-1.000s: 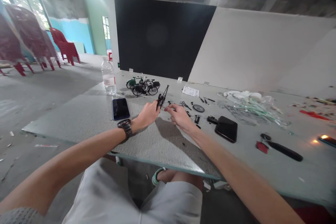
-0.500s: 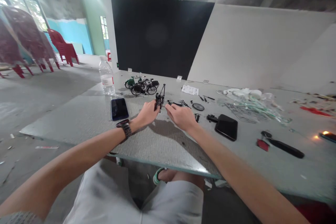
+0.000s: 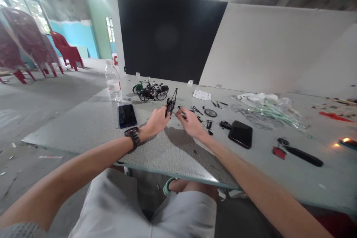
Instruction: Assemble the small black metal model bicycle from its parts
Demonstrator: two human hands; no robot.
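My left hand [image 3: 156, 121], a watch on its wrist, pinches a small black model bicycle frame [image 3: 170, 104] and holds it upright above the grey table [image 3: 92, 122]. My right hand [image 3: 191, 121] is closed in a pinch right beside the frame, its fingertips on a tiny dark part I cannot make out. Loose black parts [image 3: 198, 111] and a small wheel [image 3: 210, 113] lie just beyond my right hand.
Two finished model bicycles [image 3: 150, 92] and a water bottle [image 3: 113, 81] stand at the back left. A dark phone [image 3: 126, 115] lies left of my hands, a black case [image 3: 240, 134] right. Farther right: plastic sprues [image 3: 264, 116], a black-handled tool [image 3: 301, 157], a red piece [image 3: 279, 153]. Red chairs [image 3: 65, 49] stand off left.
My right hand has shifted slightly back toward me and pinched in beside the frame. The left hand keeps holding the frame, which tilts a little differently.
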